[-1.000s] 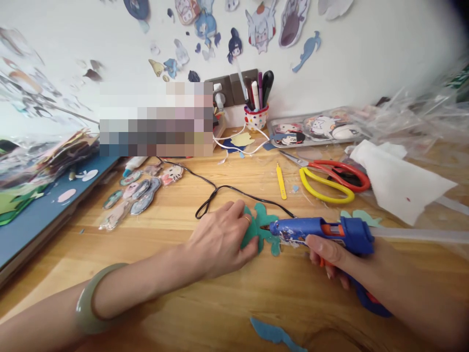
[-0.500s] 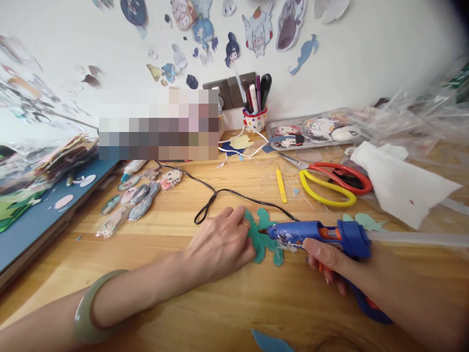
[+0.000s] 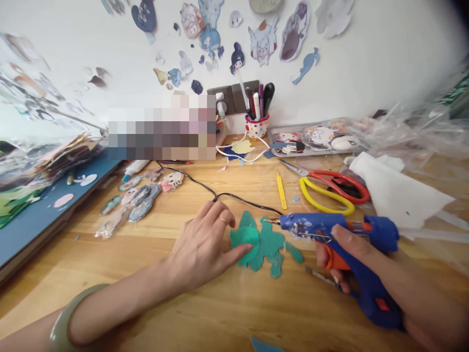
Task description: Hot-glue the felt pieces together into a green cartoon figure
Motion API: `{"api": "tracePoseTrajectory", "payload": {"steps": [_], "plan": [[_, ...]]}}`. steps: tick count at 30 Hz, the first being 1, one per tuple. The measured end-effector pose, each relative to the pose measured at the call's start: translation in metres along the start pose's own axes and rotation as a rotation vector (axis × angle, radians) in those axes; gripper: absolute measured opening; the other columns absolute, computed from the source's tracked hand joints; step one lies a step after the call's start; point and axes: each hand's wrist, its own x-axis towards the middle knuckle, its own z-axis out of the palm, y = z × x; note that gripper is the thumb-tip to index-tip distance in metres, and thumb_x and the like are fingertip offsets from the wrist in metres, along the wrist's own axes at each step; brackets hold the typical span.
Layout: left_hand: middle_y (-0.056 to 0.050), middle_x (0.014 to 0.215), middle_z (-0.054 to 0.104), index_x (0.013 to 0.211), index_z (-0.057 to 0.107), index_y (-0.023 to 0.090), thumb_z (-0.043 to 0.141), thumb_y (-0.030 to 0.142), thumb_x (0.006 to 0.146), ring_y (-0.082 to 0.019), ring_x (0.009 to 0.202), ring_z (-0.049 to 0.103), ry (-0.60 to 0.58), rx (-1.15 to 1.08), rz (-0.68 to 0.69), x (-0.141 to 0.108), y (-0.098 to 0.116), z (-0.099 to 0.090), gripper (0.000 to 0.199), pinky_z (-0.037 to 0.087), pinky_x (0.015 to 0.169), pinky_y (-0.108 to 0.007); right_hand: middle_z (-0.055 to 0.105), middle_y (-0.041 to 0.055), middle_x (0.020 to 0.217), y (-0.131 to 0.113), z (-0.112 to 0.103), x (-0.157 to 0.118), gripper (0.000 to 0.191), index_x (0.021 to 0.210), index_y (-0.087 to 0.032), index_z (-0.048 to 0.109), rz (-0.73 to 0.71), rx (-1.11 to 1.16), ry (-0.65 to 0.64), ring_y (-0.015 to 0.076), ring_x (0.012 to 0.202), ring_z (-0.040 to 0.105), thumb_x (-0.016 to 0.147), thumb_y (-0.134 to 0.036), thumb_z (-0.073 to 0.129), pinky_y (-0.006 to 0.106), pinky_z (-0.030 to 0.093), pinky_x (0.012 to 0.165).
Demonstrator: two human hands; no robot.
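A green felt cutout [image 3: 270,247] with rounded lobes lies flat on the wooden table. On its left side sits a rounder, brighter green felt piece [image 3: 244,239]. My left hand [image 3: 205,239] rests beside them, thumb tip on the round piece and the other fingers apart from the thumb; it holds nothing. My right hand [image 3: 351,254] is wrapped round a blue hot glue gun [image 3: 308,227] with an orange trigger. The nozzle points left, just over the cutout's upper right edge. A clear glue stick [image 3: 421,234] sticks out of the gun's back.
Beyond the gun lie red-and-yellow scissors [image 3: 326,193] and a yellow tool [image 3: 281,190]. A black cord [image 3: 242,197] runs behind my left hand. Wrapped cutouts [image 3: 142,198] lie left, near a blue board [image 3: 47,210]. White tissue [image 3: 399,190] and a tray [image 3: 271,142] are at right and back.
My left hand has moved left and its fingers have spread, uncovering the round green piece. The glue gun has shifted right, its nozzle drawn away from that piece.
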Motion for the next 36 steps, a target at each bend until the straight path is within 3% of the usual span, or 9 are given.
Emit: {"api": "tracePoseTrajectory", "payload": {"steps": [4,7,11,14,17,21,27,32,36], "plan": [[-0.010,0.102,0.048,0.096,0.046,0.018,0.051,0.065,0.070,-0.028,0.097,0.043,-0.056,-0.024,-0.066,-0.003,-0.001,0.004,0.054,0.045,0.068,-0.040,0.063,0.0009,0.062,0.003,-0.011,0.004,0.036,0.063,-0.022,0.060,0.051,0.250,-0.037,0.0118,0.043,0.053,0.059,-0.058,0.065,0.019,0.043,0.036],[-0.008,0.102,0.049,0.092,0.045,0.018,0.059,0.058,0.069,-0.026,0.099,0.042,-0.115,-0.156,-0.013,-0.001,-0.004,0.006,0.048,0.043,0.077,-0.040,0.064,0.0020,0.066,0.004,-0.015,0.007,0.032,0.071,-0.023,0.063,-0.039,0.271,-0.053,0.0146,0.050,0.057,0.057,-0.052,0.070,0.020,0.046,0.040],[-0.006,0.100,0.049,0.094,0.041,0.018,0.073,0.039,0.063,-0.023,0.097,0.045,-0.152,-0.454,-0.099,-0.002,-0.011,0.004,0.049,0.041,0.082,-0.037,0.066,0.0043,0.077,-0.001,-0.016,0.010,0.032,0.078,-0.023,0.064,-0.205,0.139,-0.001,0.0182,0.063,0.061,0.058,-0.047,0.071,0.024,0.052,0.051],[-0.001,0.089,0.051,0.095,0.038,0.019,0.070,0.025,0.066,-0.018,0.083,0.051,-0.241,-0.815,-0.294,-0.006,-0.015,-0.001,0.043,0.044,0.072,-0.032,0.067,0.0062,0.080,-0.006,-0.019,0.012,0.030,0.081,-0.023,0.063,-0.304,-0.035,0.033,0.0223,0.072,0.063,0.063,-0.047,0.066,0.028,0.053,0.055],[0.004,0.077,0.051,0.095,0.036,0.020,0.063,0.017,0.070,-0.012,0.070,0.052,-0.285,-1.201,-0.348,-0.008,-0.020,-0.010,0.037,0.041,0.059,-0.023,0.068,0.0075,0.086,-0.010,-0.019,0.012,0.025,0.084,-0.027,0.062,-0.448,-0.270,0.053,0.0250,0.077,0.064,0.069,-0.046,0.058,0.031,0.054,0.056],[0.003,0.078,0.055,0.108,0.035,0.018,0.064,0.015,0.068,-0.010,0.066,0.053,-0.195,-1.339,-0.357,-0.007,-0.033,-0.029,0.050,0.040,0.056,-0.021,0.067,0.0070,0.084,-0.004,-0.007,0.021,0.027,0.087,-0.026,0.057,-0.589,-0.450,0.114,0.0271,0.077,0.064,0.067,-0.044,0.056,0.039,0.053,0.067],[-0.002,0.077,0.062,0.096,0.049,0.012,0.066,0.018,0.068,-0.011,0.066,0.056,-0.042,-1.311,-0.370,-0.007,-0.051,-0.056,0.033,0.042,0.057,-0.021,0.056,0.0123,0.110,0.001,0.023,0.049,0.034,0.103,-0.018,0.051,-0.662,-1.001,0.030,0.0283,0.103,0.053,0.070,-0.026,0.047,0.041,0.045,0.083],[-0.002,0.074,0.065,0.107,0.044,0.013,0.067,0.019,0.067,-0.012,0.062,0.059,0.053,-1.335,-0.358,-0.006,-0.057,-0.066,0.046,0.045,0.059,-0.024,0.057,0.0133,0.102,-0.017,0.051,0.056,0.038,0.101,-0.012,0.055,-0.680,-1.073,0.035,0.0262,0.101,0.053,0.063,-0.013,0.047,0.040,0.041,0.088],[-0.001,0.074,0.065,0.110,0.042,0.013,0.067,0.018,0.067,-0.012,0.060,0.058,0.098,-1.317,-0.316,-0.003,-0.060,-0.066,0.050,0.045,0.057,-0.023,0.060,0.0081,0.100,-0.026,0.057,0.058,0.038,0.097,-0.018,0.060,-0.730,-1.080,0.008,0.0241,0.097,0.055,0.060,-0.014,0.052,0.037,0.042,0.086]]}}
